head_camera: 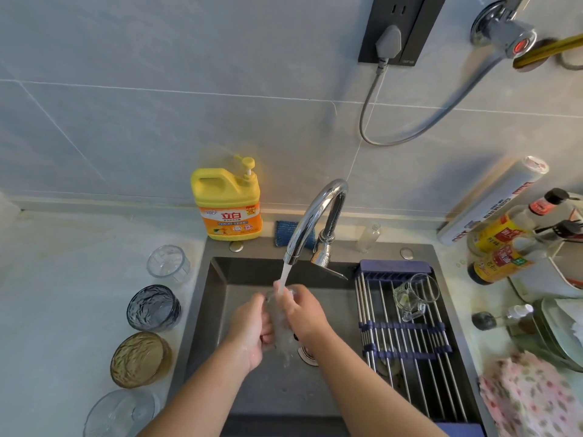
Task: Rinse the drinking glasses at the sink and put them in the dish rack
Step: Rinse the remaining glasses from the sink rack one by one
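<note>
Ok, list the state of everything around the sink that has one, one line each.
faucet, running
held glass, under the stream
left hand, grips the held glass
right hand, grips the held glass
glass mug, tipped on its side on the dish rack
clear glass, upright on the counter
blue glass, upright on the counter
amber glass, upright on the counter
plug, in the socket

Head view, looking steeply down, close over sink (252, 269)
</note>
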